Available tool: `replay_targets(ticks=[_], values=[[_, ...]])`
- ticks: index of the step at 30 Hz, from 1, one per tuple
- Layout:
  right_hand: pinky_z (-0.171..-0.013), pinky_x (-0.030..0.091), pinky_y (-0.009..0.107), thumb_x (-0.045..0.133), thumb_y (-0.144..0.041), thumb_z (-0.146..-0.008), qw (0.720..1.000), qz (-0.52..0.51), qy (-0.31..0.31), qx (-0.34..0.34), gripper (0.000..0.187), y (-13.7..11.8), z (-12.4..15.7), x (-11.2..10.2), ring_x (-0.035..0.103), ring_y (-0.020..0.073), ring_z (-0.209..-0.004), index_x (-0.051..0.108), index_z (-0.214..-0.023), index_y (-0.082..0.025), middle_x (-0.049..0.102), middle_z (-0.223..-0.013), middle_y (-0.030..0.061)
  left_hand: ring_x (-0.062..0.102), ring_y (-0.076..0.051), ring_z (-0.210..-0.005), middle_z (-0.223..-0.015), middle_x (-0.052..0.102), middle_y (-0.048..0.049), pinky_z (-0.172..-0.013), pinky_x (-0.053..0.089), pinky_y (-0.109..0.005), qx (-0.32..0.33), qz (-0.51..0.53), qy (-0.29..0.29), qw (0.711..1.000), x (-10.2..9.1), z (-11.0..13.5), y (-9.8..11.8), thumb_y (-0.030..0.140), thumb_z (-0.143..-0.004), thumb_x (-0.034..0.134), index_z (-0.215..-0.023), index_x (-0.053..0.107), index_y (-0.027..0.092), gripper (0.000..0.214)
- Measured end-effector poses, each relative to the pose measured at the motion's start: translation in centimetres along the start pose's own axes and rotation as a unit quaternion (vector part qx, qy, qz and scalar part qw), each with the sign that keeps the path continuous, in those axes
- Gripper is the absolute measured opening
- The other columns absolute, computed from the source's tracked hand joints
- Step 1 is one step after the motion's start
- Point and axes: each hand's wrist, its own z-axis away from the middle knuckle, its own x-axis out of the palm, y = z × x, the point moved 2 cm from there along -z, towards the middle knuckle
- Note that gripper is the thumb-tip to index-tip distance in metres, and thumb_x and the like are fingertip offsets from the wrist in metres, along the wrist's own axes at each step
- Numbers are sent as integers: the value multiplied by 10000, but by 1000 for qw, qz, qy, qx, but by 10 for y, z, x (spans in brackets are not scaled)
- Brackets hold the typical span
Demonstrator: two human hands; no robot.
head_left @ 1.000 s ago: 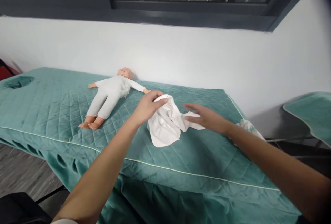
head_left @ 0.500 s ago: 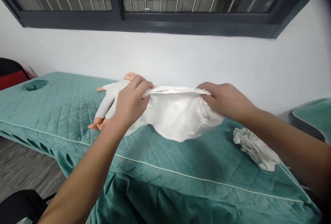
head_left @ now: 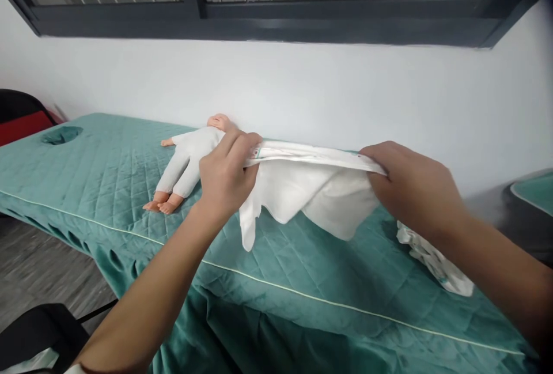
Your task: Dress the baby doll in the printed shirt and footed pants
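Cloth (head_left: 319, 189), white and soft-looking, hung between the two hands, its upper edge drawn almost straight from one to the other. This edge was the long axis; it ran from left to right, more or less along the length of the green bed (head_left: 99, 189), and it sloped a little down toward the right side. The left hand (head_left: 228, 169) was closed on the left end, with the fingers curled over it. The right hand (head_left: 410, 184) pinched the other end, though its fingertips were partly hidden. Below the edge, the loose part fell in folds over the quilted cover; whether it touched the cover, I could not tell.

The doll (head_left: 196, 146) lay on its back to the left, slanting across the bed, with its head near the wall (head_left: 345, 91) and its feet toward the front. Therefore the left hand was the nearer one to it, and hid one of its arms. A crumpled patterned cloth (head_left: 436, 264) lay near the right forearm, on the opposite side from the doll.
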Motion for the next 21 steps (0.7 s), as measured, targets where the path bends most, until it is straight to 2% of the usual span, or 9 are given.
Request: replay_targets(ticks=[3, 6, 10, 13, 16, 18, 21], values=[[-735, 458, 369, 438, -154, -828, 999, -36, -1, 26, 394, 22, 4, -4, 648, 266, -948, 674, -1118, -279, 722, -1123, 28, 618, -170, -902, -999, 691, -15, -731, 456, -265, -36, 28, -14, 999, 4, 2, -9, 199, -867, 550, -1033, 595, 241, 177], [-746, 468, 354, 438, -136, -823, 992, -99, 2, 73, 407, 40, 10, -9, 653, 248, -899, 691, -1104, -284, 731, -1041, 37, 588, -140, -749, -901, 694, 9, -665, 432, -249, -101, 89, -61, 989, 11, 6, -19, 228, -882, 554, -1010, 590, 234, 133], [-669, 460, 335, 498, -265, -872, 976, -151, -14, 156, 299, 58, 18, -9, 639, 247, -848, 709, -1082, -297, 722, -1032, 58, 572, -144, -724, -837, 694, 13, -662, 414, -247, -154, 109, -102, 977, 14, 9, -26, 244, -880, 556, -979, 619, 226, 119], [-577, 439, 305, 579, -447, -863, 943, -241, -59, 223, 277, 71, 25, -3, 634, 230, -770, 726, -1005, -260, 726, -987, 74, 567, -167, -684, -761, 676, 6, -640, 393, -261, -184, 64, -147, 970, 6, 6, -25, 279, -871, 559, -938, 652, 227, 126], [-573, 468, 293, 606, -480, -852, 906, -309, -117, 264, 311, 84, 29, 10, 667, 226, -774, 726, -1033, -257, 738, -975, 69, 588, -191, -674, -723, 678, -3, -637, 407, -273, -186, 48, -242, 951, 2, 0, -25, 323, -860, 578, -878, 681, 240, 133], [-624, 498, 313, 595, -447, -860, 914, -274, -154, 257, 277, 93, 27, 21, 687, 241, -817, 728, -1040, -283, 745, -976, 48, 612, -213, -687, -699, 674, -15, -642, 423, -282, -171, 30, -291, 941, 8, -6, -31, 360, -844, 611, -830, 684, 249, 134], [-721, 520, 372, 533, -386, -876, 955, -148, -176, 187, 247, 100, 18, 45, 687, 282, -877, 726, -985, -277, 740, -949, 49, 644, -258, -745, -689, 659, -44, -681, 454, -309, -152, -55, -326, 931, 32, -10, -45, 394, -807, 668, -772, 665, 247, 151]])
